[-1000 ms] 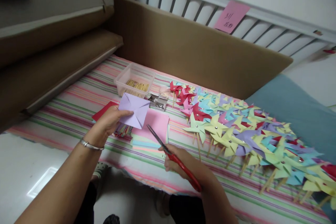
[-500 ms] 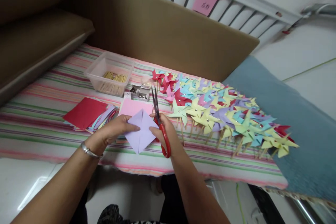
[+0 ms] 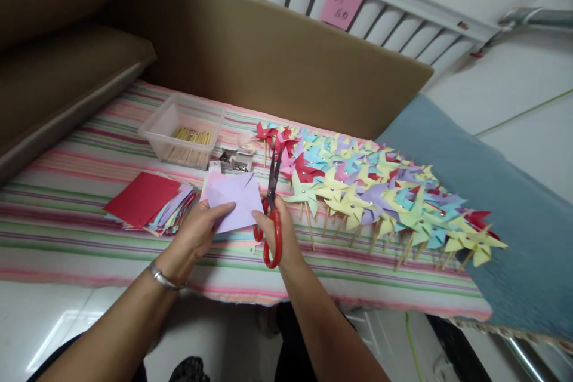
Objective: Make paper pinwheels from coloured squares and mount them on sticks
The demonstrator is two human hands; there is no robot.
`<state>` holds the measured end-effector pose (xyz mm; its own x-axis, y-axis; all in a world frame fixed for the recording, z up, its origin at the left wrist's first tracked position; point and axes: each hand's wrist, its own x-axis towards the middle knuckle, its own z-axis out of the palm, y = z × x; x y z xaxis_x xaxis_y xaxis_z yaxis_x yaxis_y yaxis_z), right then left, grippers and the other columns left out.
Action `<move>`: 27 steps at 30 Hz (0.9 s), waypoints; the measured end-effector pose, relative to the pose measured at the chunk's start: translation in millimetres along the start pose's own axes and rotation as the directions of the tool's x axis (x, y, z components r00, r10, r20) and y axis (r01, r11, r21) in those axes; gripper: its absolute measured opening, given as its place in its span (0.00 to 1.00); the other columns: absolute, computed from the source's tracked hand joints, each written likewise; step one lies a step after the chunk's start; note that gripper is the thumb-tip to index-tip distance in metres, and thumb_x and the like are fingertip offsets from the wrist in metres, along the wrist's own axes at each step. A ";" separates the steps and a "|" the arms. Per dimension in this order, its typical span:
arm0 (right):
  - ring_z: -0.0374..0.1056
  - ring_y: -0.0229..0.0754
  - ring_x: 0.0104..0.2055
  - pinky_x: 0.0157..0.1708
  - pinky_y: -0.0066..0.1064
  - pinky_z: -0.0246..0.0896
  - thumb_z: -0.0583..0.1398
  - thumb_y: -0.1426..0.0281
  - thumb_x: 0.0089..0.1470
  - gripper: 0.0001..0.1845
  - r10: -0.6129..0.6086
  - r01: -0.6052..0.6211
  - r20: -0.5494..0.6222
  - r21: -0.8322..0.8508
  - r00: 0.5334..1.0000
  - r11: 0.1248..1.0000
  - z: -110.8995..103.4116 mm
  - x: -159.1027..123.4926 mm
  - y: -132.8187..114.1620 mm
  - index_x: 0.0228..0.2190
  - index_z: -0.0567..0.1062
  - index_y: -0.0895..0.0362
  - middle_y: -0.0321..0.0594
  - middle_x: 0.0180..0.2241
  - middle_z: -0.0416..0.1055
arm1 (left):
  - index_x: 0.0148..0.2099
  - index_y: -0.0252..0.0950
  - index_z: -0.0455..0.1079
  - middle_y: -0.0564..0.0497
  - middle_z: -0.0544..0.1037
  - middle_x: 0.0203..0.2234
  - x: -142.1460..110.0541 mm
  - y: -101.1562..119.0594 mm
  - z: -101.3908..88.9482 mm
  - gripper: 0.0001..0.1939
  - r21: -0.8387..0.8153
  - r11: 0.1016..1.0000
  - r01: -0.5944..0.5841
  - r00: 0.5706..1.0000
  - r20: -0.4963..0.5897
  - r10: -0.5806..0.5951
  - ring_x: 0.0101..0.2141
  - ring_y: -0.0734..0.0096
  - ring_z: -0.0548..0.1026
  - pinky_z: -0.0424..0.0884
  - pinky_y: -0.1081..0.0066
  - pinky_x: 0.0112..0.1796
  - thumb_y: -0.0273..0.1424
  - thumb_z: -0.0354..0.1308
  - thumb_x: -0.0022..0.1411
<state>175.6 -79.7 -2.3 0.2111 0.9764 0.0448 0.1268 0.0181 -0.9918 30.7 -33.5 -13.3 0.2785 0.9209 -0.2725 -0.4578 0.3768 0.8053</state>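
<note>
My left hand (image 3: 197, 233) pinches the lower left edge of a creased lilac paper square (image 3: 235, 199), held just above the striped cloth. My right hand (image 3: 280, 231) touches the square's right edge while gripping red-handled scissors (image 3: 271, 215), whose dark blades point up and away. A silver bracelet (image 3: 163, 279) sits on my left wrist. Under the lilac square lies a pink sheet (image 3: 210, 181) on a stack of coloured paper.
A stack of cut squares topped in red (image 3: 143, 198) lies at the left. Behind are a clear tub of wooden sticks (image 3: 181, 137) and a small box of pins (image 3: 236, 160). Several finished paper pinwheels (image 3: 371, 191) cover the right side. Brown cardboard (image 3: 268, 65) stands behind.
The scissors swung from pointing left to upright as my right hand came to the lilac square. Both hands turned the square from a diamond to a flatter tilt. The view shifted right.
</note>
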 end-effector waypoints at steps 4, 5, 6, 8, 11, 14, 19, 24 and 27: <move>0.64 0.35 0.28 0.28 0.27 0.60 0.59 0.69 0.47 0.22 0.076 -0.063 0.170 -0.080 0.982 0.995 -6.9 -6.5 -8.1 0.47 0.67 0.56 0.34 0.30 0.67 | 0.36 0.31 0.75 0.48 0.80 0.28 7.6 24.5 -22.9 0.19 0.172 0.983 -0.061 0.984 -0.152 0.088 0.27 0.66 0.77 0.72 0.71 0.31 0.29 0.71 0.38; 0.63 0.35 0.27 0.27 0.26 0.59 0.59 0.67 0.49 0.21 0.097 -0.073 0.226 -0.112 0.969 0.991 -8.7 -9.0 -10.4 0.47 0.67 0.57 0.35 0.29 0.66 | 0.34 0.31 0.75 0.48 0.80 0.26 8.1 30.9 -28.3 0.18 0.202 0.978 -0.053 0.978 -0.187 0.092 0.25 0.67 0.76 0.72 0.72 0.29 0.29 0.71 0.37; 0.63 0.35 0.27 0.26 0.26 0.58 0.59 0.65 0.50 0.20 0.126 -0.087 0.286 -0.147 0.950 0.985 -10.1 -11.5 -12.5 0.46 0.68 0.57 0.35 0.28 0.66 | 0.32 0.30 0.75 0.48 0.80 0.25 8.2 36.9 -33.1 0.17 0.222 0.974 -0.046 0.973 -0.213 0.094 0.24 0.68 0.76 0.71 0.72 0.28 0.29 0.71 0.36; 0.62 0.34 0.24 0.24 0.26 0.57 0.59 0.61 0.51 0.20 0.201 -0.121 0.378 -0.224 0.904 0.967 -10.9 -16.4 -15.8 0.44 0.71 0.58 0.35 0.26 0.66 | 0.30 0.30 0.75 0.48 0.79 0.24 7.2 46.5 -40.3 0.16 0.240 0.970 -0.046 0.967 -0.232 0.103 0.23 0.68 0.75 0.71 0.72 0.28 0.29 0.71 0.34; 0.59 0.32 0.21 0.22 0.25 0.54 0.60 0.60 0.51 0.18 0.299 -0.165 0.409 -0.330 0.862 0.929 -7.3 -21.0 -20.2 0.41 0.73 0.58 0.32 0.22 0.64 | 0.29 0.30 0.75 0.48 0.80 0.25 5.1 55.0 -46.1 0.16 0.239 0.969 -0.058 0.970 -0.216 0.111 0.25 0.68 0.76 0.71 0.73 0.29 0.29 0.71 0.34; 0.56 0.31 0.19 0.20 0.24 0.52 0.60 0.61 0.50 0.16 0.363 -0.197 0.399 -0.399 0.842 0.896 -2.5 -21.8 -25.2 0.38 0.75 0.59 0.30 0.18 0.61 | 0.31 0.30 0.75 0.48 0.80 0.26 4.3 58.6 -49.3 0.16 0.240 0.969 -0.052 0.973 -0.206 0.103 0.25 0.68 0.76 0.72 0.73 0.30 0.29 0.71 0.34; 0.56 0.30 0.18 0.20 0.23 0.52 0.60 0.62 0.51 0.14 0.414 -0.214 0.427 -0.443 0.804 0.871 -0.6 -21.6 -31.5 0.36 0.75 0.58 0.30 0.18 0.63 | 0.31 0.30 0.76 0.48 0.80 0.27 5.5 60.5 -54.5 0.16 0.254 0.966 -0.051 0.977 -0.190 0.101 0.25 0.68 0.76 0.71 0.73 0.29 0.28 0.71 0.36; 0.56 0.30 0.18 0.19 0.23 0.52 0.60 0.62 0.51 0.14 0.427 -0.218 0.426 -0.457 0.797 0.862 -1.6 -21.5 -31.4 0.35 0.75 0.58 0.31 0.18 0.63 | 0.32 0.29 0.76 0.46 0.80 0.26 5.1 62.3 -57.6 0.17 0.274 0.961 -0.044 0.983 -0.160 0.090 0.24 0.67 0.76 0.71 0.72 0.28 0.30 0.72 0.36; 0.57 0.31 0.18 0.19 0.23 0.52 0.59 0.61 0.51 0.14 0.444 -0.231 0.430 -0.462 0.786 0.856 -2.4 -21.8 -31.0 0.35 0.75 0.58 0.31 0.19 0.64 | 0.31 0.29 0.76 0.47 0.79 0.23 3.7 63.7 -57.8 0.16 0.291 0.957 -0.015 0.985 -0.159 0.063 0.22 0.67 0.74 0.69 0.73 0.26 0.30 0.71 0.36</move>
<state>169.4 -102.2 27.7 -0.1941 0.8680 -0.4571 0.5076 -0.3099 -0.8039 -46.2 -0.4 6.6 0.1116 0.9471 -0.3010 -0.1968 0.3180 0.9275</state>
